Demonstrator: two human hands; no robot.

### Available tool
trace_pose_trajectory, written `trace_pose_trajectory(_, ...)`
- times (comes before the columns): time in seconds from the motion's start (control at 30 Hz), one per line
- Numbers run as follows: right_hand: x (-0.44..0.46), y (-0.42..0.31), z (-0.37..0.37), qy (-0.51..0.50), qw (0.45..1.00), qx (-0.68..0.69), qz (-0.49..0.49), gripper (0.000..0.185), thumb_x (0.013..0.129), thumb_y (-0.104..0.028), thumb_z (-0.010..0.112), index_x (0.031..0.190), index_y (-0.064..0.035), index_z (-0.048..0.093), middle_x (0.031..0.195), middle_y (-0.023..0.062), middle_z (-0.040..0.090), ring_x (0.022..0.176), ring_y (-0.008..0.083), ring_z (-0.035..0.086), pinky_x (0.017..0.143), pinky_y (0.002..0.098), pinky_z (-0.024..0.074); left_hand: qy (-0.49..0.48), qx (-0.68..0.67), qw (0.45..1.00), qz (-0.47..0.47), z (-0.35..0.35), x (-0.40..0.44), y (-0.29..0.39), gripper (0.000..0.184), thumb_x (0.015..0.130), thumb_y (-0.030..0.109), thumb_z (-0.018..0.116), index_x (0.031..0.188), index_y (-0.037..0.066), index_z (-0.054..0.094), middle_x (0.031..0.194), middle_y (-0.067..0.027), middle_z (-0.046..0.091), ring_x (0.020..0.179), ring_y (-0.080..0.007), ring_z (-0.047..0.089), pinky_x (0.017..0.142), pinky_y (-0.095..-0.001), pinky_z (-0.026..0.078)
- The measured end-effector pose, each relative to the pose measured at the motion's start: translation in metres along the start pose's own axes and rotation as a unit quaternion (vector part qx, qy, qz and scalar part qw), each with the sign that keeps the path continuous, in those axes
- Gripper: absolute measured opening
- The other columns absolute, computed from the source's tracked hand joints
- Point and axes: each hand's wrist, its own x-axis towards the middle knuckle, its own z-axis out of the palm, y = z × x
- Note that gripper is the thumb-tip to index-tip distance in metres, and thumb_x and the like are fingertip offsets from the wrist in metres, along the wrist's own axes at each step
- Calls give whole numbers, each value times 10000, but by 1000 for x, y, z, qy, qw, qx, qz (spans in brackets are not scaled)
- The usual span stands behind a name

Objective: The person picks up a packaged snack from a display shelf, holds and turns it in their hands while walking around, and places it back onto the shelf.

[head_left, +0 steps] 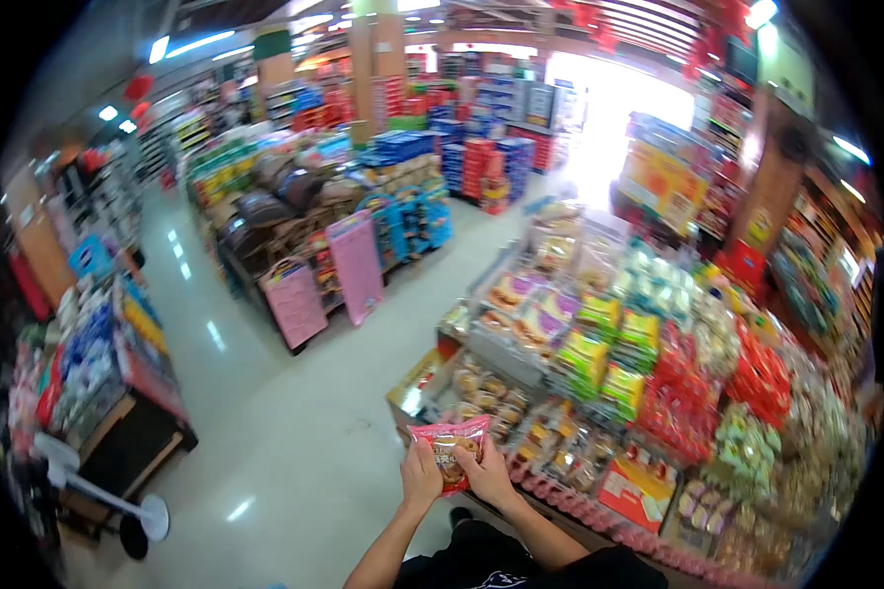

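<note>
Between my two hands is a red and pink plastic snack packet point(449, 447), with brown round biscuits pictured or showing on its front. My left hand point(421, 474) grips its left side, thumb on the front. On the opposite side my right hand point(487, 471) holds it the same way, thumb pressed to the front. The packet is held up in front of my body, beside the near corner of a snack display. Closest to it are small wrapped buns or cakes point(476, 395) in a tray. The fine print on the packet is too blurred to read.
Yellow-green snack packs point(581, 361) and red bags point(680, 398) fill the display on my right. A pink board point(356, 267) leans against a goods stand across the aisle floor point(295, 432). To the left stands a table of packaged goods point(98, 344), with a white round-based stand point(153, 516) near it.
</note>
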Motion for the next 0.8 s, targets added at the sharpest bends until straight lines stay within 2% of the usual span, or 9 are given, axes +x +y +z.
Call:
trace_pose_trajectory(0.03,9,-4,19,-25,1000,2,-5,465,914,-312,644,1193,39,522,1033,145,669,951,188,634,850,347,496,7,21,999,-36,-19,5,-8,509,1022,385,316,985,-49,581,823,-303,635,811,-520,596,671,-549,451)
trace_pose_trajectory(0.17,44,-14,100,-127,991,26,-46,474,900,-305,657,1174,59,527,999,172,677,921,209,651,823,356,507,133,36,985,-101,-86,24,-28,499,1015,370,337,932,-63,571,833,-308,631,814,-515,600,696,-544,452)
trace_pose_trajectory(0.27,69,-36,155,-191,977,29,-85,529,882,-387,665,1144,53,532,961,223,682,907,320,683,800,406,518,199,58,970,-127,-131,43,-47,498,1012,374,344,925,-62,567,826,-306,629,814,-500,612,712,-543,452)
trace_pose_trajectory(0.4,107,-60,230,-280,958,20,-64,533,873,-389,681,1104,70,539,931,213,683,895,307,685,771,384,521,265,114,946,-149,-189,74,-71,499,1014,379,344,935,-58,569,812,-299,630,805,-483,624,707,-525,461)
trace_pose_trajectory(0.43,116,-69,244,-315,948,6,-47,477,886,-313,666,1165,53,538,1013,190,676,942,249,661,826,376,512,277,119,939,-163,-203,82,-71,499,1015,381,342,937,-56,570,811,-298,630,803,-480,625,703,-519,464)
trace_pose_trajectory(0.57,153,-84,316,-379,923,-22,-63,475,887,-309,665,1165,54,537,1019,190,678,959,249,659,836,377,510,336,124,918,-172,-249,115,-89,509,1016,398,337,945,-45,576,821,-301,632,813,-479,627,704,-510,470)
trace_pose_trajectory(0.8,174,-115,401,-481,872,23,-88,430,892,-278,659,1160,36,539,1001,169,688,918,232,672,803,362,522,421,122,876,-198,-309,129,-131,525,1020,417,327,963,-38,584,839,-308,637,829,-482,627,716,-502,479)
